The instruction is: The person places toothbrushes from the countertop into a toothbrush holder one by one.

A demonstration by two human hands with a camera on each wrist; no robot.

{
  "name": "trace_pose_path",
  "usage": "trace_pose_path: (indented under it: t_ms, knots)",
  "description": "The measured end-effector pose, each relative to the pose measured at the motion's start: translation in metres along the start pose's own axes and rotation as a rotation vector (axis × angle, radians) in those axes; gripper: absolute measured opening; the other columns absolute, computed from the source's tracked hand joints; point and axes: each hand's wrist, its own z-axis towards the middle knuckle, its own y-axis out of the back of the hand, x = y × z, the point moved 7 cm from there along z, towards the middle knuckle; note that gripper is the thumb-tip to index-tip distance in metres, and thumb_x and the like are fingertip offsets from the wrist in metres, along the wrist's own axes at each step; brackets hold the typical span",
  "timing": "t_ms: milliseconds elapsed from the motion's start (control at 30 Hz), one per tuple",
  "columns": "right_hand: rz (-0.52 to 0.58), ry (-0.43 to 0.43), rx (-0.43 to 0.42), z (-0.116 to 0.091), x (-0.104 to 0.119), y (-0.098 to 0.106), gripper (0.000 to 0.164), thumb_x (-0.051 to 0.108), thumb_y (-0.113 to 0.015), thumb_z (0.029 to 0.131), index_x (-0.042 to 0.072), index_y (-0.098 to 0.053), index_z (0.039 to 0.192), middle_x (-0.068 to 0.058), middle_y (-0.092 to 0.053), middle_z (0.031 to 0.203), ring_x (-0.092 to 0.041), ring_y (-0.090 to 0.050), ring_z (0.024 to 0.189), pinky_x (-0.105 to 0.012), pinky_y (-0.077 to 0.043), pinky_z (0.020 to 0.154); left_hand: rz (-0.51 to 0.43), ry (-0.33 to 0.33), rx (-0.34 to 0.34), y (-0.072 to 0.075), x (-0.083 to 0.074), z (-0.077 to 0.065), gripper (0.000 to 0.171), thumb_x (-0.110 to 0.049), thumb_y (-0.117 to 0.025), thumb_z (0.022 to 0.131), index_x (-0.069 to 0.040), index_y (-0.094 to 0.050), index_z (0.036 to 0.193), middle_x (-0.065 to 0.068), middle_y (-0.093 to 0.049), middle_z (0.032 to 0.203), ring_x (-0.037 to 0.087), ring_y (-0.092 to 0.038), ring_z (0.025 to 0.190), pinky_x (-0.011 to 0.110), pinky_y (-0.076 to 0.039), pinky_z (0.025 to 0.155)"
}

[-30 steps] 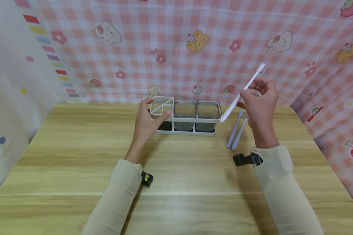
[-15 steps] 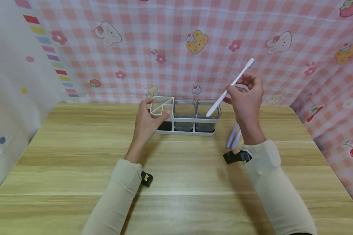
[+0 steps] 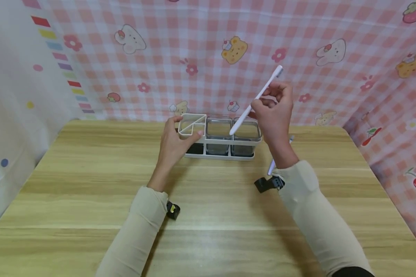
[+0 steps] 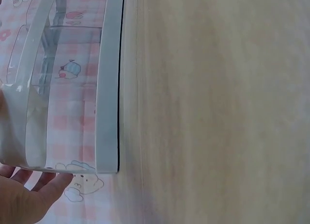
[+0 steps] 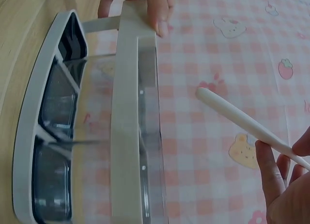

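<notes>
My left hand (image 3: 175,140) grips the left end of a white rack (image 3: 225,142), thumb on its front upper rail and fingers round the side. Set in that end is a white divided insert (image 3: 194,114), and two clear cups (image 3: 219,127) fill the other places. My right hand (image 3: 276,113) pinches a white toothbrush (image 3: 242,117) between thumb and fingers, bristles up and right. The brush slants, its handle end overlapping the rack between the cups in the head view. In the right wrist view, the handle (image 5: 237,115) shows apart from the rack's upper rail (image 5: 126,112).
A pale purple toothbrush (image 3: 271,167) lies on the wooden table (image 3: 208,215) right of the rack, partly hidden by the right wrist. Close behind the rack hangs a pink checked cloth (image 3: 152,50), with more cloth along both sides.
My right hand has carried the white toothbrush leftward, from right of the rack to over the cups. Its wrist now covers more of the toothbrushes on the table. The left hand keeps its hold.
</notes>
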Motion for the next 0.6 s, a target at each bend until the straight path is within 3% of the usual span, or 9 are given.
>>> trace_pose_path:
  t_ms: [600]
  knots:
    - [0.021, 0.049, 0.062, -0.01, -0.015, -0.042, 0.039, -0.013, -0.056, 0.083, 0.008, -0.043, 0.115, -0.006, -0.048, 0.104, -0.023, -0.06, 0.088, -0.033, -0.059, 0.065, -0.005, -0.004, 0.001, -0.001, 0.003, 0.0, 0.082, -0.046, -0.082, 0.08, -0.009, -0.044, 0.143, 0.012, -0.05, 0.139, 0.029, -0.053, 0.109, 0.043, -0.045, 0.087]
